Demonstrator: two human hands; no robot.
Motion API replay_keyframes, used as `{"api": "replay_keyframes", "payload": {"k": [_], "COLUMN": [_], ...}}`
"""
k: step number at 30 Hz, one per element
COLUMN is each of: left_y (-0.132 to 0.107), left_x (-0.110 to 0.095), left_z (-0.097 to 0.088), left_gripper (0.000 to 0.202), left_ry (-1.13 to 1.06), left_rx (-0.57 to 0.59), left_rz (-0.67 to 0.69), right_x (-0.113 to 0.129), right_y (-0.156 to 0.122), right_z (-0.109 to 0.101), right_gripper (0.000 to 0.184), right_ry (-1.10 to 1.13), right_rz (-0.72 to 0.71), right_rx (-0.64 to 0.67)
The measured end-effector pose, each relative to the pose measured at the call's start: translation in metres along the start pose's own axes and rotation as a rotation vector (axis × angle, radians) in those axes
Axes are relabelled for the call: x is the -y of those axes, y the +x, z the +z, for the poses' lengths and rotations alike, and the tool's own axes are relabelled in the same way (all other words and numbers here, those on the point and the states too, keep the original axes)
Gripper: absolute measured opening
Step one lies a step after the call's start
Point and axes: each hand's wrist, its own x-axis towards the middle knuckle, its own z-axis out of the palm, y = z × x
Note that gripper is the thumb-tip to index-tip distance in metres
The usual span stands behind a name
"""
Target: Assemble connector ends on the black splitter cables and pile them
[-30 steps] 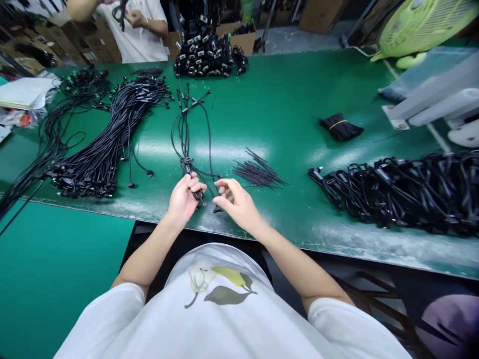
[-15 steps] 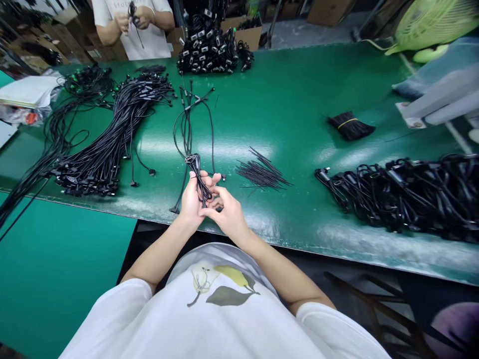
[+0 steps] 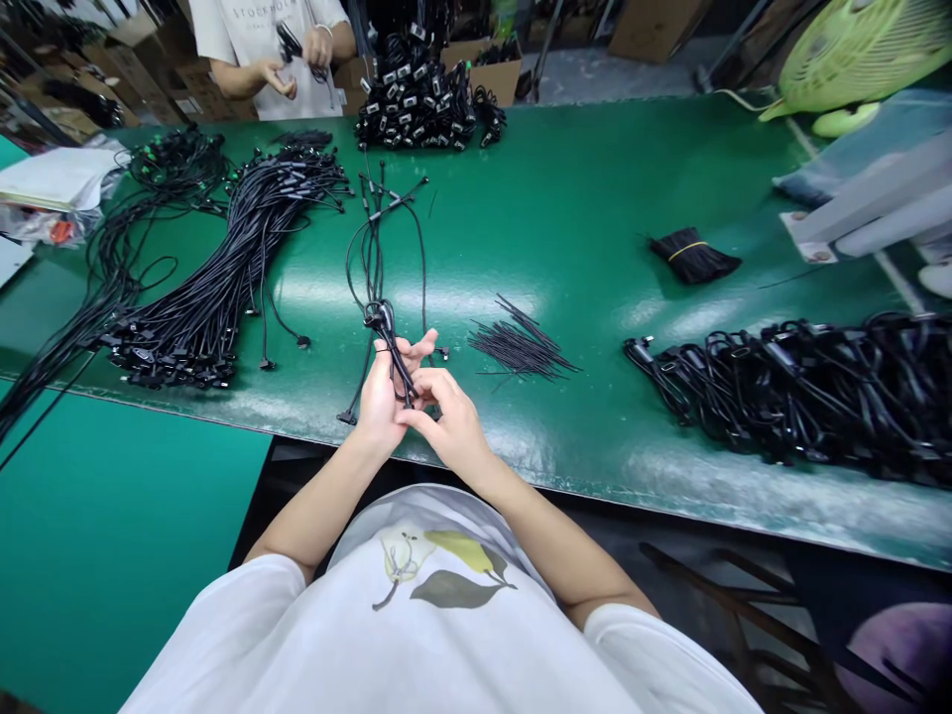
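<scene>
A coiled black cable lies across the palm of my left hand, whose thumb and fingers close round it. My right hand pinches the lower end of the same coil between thumb and fingers; some of its fingertips are hidden. Beyond my hands, several loose black cables with small plugs lie stretched out on the green table. Just right of my hands is a loose pile of thin black ties.
A long bundle of straight cables lies at the left. Coiled cables are heaped at the right and the far edge. A banded black bundle sits right of middle. A co-worker stands across the table, near cardboard boxes.
The coil has tilted slightly in my hands, its top end shifting a little left. Across the table the co-worker's hands have moved apart, with a cable in one of them.
</scene>
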Motion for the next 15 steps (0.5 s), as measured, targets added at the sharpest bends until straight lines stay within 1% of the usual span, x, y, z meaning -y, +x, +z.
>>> {"api": "replay_keyframes", "payload": {"k": [1, 3, 5, 7, 9, 11, 12, 13, 14, 15], "left_y": [0.001, 0.003, 0.004, 0.005, 0.004, 0.003, 0.002, 0.0, -0.003, -0.006], "left_x": [-0.002, -0.005, -0.01, -0.015, -0.02, -0.022, -0.023, -0.022, -0.02, -0.017], "left_z": [0.0, 0.001, 0.002, 0.003, 0.003, 0.002, 0.002, 0.001, 0.001, 0.0], "left_gripper": [0.039, 0.04, 0.041, 0.041, 0.04, 0.04, 0.04, 0.039, 0.038, 0.036], "left_ry": [0.01, 0.0, -0.049, -0.102, -0.126, -0.096, -0.061, -0.011, 0.057, 0.14], "left_rx": [0.01, -0.012, -0.025, 0.006, 0.037, 0.03, 0.027, 0.035, 0.056, 0.089], "left_rz": [0.0, 0.001, 0.022, 0.018, -0.025, -0.065, -0.061, -0.033, 0.011, 0.057], "right_x": [0.0, -0.002, -0.004, -0.006, -0.008, -0.01, -0.01, -0.01, -0.01, -0.008], "right_y": [0.001, 0.002, 0.001, 0.0, 0.0, 0.003, 0.006, 0.009, 0.013, 0.017], "right_z": [0.0, 0.001, 0.004, 0.005, 0.004, -0.004, -0.009, -0.016, -0.024, -0.031], "right_gripper": [0.022, 0.022, 0.021, 0.02, 0.02, 0.02, 0.021, 0.022, 0.025, 0.033], "right_ry": [-0.026, -0.092, -0.144, -0.168, -0.155, -0.097, -0.045, 0.013, 0.066, 0.103], "right_rz": [-0.027, -0.09, -0.163, -0.223, -0.242, -0.197, -0.157, -0.109, -0.059, -0.02], "right_rx": [-0.004, 0.0, 0.018, 0.047, 0.085, 0.178, 0.239, 0.266, 0.241, 0.165]}}
